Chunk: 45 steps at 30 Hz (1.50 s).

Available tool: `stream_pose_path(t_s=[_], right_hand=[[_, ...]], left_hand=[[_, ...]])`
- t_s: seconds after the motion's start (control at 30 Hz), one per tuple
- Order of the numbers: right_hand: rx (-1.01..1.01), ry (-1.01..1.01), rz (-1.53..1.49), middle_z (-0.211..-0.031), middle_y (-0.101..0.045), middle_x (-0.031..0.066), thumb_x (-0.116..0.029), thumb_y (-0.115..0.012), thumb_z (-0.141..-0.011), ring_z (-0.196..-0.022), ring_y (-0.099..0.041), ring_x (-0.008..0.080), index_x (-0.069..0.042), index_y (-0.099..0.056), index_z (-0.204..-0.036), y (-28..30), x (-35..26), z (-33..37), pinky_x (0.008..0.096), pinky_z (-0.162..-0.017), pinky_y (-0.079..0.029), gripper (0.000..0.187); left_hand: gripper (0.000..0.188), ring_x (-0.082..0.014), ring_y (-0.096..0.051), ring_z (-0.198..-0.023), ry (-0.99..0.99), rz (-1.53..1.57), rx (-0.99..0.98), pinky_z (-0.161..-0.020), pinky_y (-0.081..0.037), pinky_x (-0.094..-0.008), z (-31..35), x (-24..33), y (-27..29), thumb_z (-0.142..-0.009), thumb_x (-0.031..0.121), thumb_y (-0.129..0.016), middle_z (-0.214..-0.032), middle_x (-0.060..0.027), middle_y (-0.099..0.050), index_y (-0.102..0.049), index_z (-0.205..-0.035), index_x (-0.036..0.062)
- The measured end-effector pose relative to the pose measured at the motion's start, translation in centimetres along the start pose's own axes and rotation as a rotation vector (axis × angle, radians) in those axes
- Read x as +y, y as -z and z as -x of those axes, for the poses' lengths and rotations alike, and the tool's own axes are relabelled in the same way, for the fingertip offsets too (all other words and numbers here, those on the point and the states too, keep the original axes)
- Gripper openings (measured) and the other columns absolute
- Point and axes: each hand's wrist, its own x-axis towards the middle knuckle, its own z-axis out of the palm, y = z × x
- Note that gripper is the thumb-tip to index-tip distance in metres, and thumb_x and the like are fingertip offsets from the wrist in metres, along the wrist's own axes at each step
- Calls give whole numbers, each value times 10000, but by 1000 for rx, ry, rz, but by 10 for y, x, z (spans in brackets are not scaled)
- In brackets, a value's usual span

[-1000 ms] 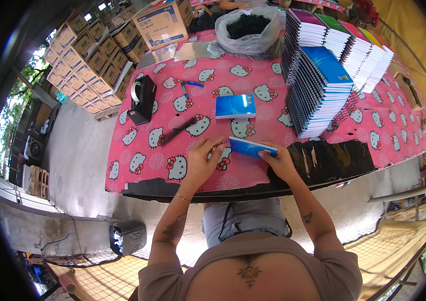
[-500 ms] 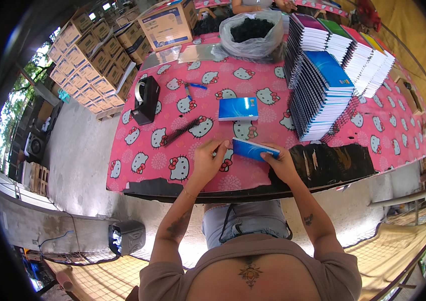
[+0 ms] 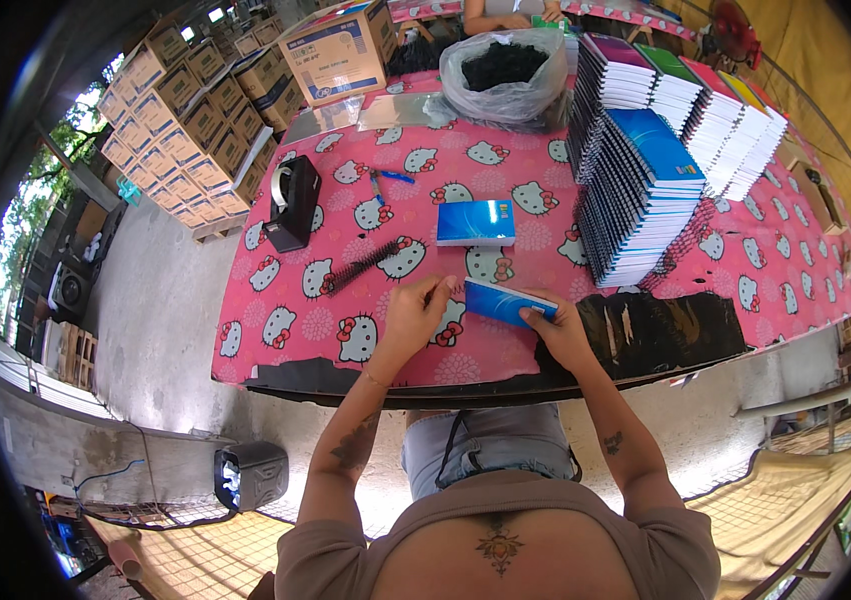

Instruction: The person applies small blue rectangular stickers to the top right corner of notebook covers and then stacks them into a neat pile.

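My right hand grips a small blue notebook by its right end, thumb on the cover, tilted above the table's near edge. At the notebook's left end, my left hand is closed in a pinch; whatever lies between its fingertips is too small to make out. Just beyond lies a blue notebook block, flat on the table. Black spiral coils rest to the left of it. Farther left stands a black device with a metal top, and a blue-handled tool lies beside it.
Tall stacks of spiral notebooks stand at the right. At the back are a clear bag of black coils and a cardboard box. Pink patterned cloth covers the table. Across from me a person's hand shows.
Both hands stay almost in place, with the notebook still in the right. The view has shifted slightly. The person across now has a green item at hand.
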Motion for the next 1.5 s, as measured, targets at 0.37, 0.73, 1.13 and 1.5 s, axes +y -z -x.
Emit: stream_pose_path(t_s=[0.37, 0.73, 1.13, 1.5], right_hand=[[-5, 7, 18, -1066, -677, 34, -132, -664, -944, -958, -587, 94, 12, -637, -1210, 1, 0, 0, 252, -858, -472, 304], [-28, 13, 53, -1053, -681, 35, -100, -655, -943, -959, -587, 92, 14, -650, -1189, 2, -1, 1, 251, -860, -470, 271], [-77, 32, 39, -1052, -681, 37, -115, -650, -949, -963, -586, 100, 22, -647, -1183, 1, -8, 5, 260, -876, -465, 271], [57, 70, 35, -1017, -666, 15, -140, -667, -940, -885, -578, 60, -1, -650, -1187, -27, -31, 15, 227, -769, -480, 283]], left_hand=[[339, -228, -578, -442, 36, -65, 9, -455, -427, -348, -8, 3, 0, -988, 306, -589, -516, -83, -568, -637, -793, 32], [217, -153, -599, -729, -144, 44, -251, -624, -470, -287, -13, 5, 10, -937, 205, -668, -813, -93, -655, -669, -1007, 0], [261, -260, -610, -810, -158, -102, -368, -667, -485, -370, -10, 24, 22, -876, 209, -721, -1014, -126, -577, -622, -1051, 44], [869, -412, -220, -1467, -336, -829, 27, -1128, -83, -673, 36, 30, -16, -927, 589, -470, -1549, -272, -283, -304, -1476, -64]])
